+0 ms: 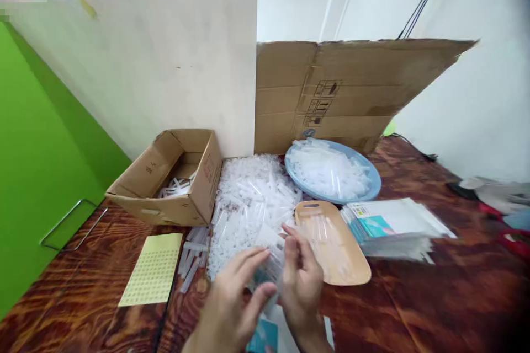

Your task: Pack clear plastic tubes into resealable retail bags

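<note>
My left hand (237,295) curls around the near side of a clear plastic packet (271,245), with its fingertips and thumb against it. On the other side my right hand (301,281) has its fingers bent around the same packet, which is partly hidden between the hands and slightly blurred. Below them lies a white packaging bag with a teal print (265,335). Just beyond my hands spreads a heap of small clear plastic pieces (248,204). A tan tray (351,256) with several clear tubes (323,231) is close to my right hand.
A cardboard box (202,190) holding white strips stands left of the heap. A yellow sticker sheet (151,270) lies near white sticks (192,256). At right are a blue basin (375,182) of clear pieces and a stack of packaging bags (397,220). Cardboard (285,94) stands behind.
</note>
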The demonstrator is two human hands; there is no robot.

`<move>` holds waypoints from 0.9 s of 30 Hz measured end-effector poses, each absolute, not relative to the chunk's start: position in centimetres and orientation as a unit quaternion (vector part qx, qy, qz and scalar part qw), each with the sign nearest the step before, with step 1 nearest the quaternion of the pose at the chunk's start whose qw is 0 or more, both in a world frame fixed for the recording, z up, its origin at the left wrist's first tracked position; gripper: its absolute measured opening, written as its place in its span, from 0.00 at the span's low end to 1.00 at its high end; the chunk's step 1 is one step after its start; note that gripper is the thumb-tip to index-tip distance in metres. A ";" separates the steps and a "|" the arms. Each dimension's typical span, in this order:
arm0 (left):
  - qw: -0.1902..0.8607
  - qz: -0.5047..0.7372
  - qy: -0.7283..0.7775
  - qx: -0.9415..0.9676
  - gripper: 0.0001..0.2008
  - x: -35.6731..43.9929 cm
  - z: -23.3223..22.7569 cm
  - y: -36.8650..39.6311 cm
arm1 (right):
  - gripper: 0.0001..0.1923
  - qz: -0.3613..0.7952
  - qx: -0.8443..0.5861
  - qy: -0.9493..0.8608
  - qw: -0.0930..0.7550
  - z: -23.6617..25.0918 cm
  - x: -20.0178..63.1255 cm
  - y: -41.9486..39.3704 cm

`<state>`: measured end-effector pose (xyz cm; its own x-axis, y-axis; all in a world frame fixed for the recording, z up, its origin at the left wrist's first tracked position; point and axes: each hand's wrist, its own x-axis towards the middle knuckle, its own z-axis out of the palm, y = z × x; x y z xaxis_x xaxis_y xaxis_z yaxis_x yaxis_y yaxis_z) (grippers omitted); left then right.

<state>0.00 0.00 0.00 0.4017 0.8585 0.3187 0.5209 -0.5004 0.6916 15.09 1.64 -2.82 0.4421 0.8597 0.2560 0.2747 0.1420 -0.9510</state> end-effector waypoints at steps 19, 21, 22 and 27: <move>0.248 0.526 0.390 0.714 0.07 -2.6 -2.1 4.5 | 0.04 0.320 -0.418 -0.612 0.590 -3.0 16.8 3.5; 0.240 0.529 0.390 0.715 0.09 -2.7 -2.8 4.7 | 0.04 0.323 -0.437 -0.599 0.588 -3.6 17.0 3.3; 0.246 0.532 0.389 0.710 0.10 -2.8 -3.1 4.6 | 0.05 0.321 -0.445 -0.592 0.590 -3.9 17.1 3.2; 0.284 0.553 0.365 0.693 0.11 -3.4 -4.9 3.7 | 0.05 0.335 -0.451 -0.577 0.593 -5.2 17.5 2.6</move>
<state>-3.41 3.73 -4.86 0.1221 0.8202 0.5590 0.1907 -0.5721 0.7977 17.52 2.59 -5.22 0.1085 0.9179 0.3818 0.1229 0.3687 -0.9214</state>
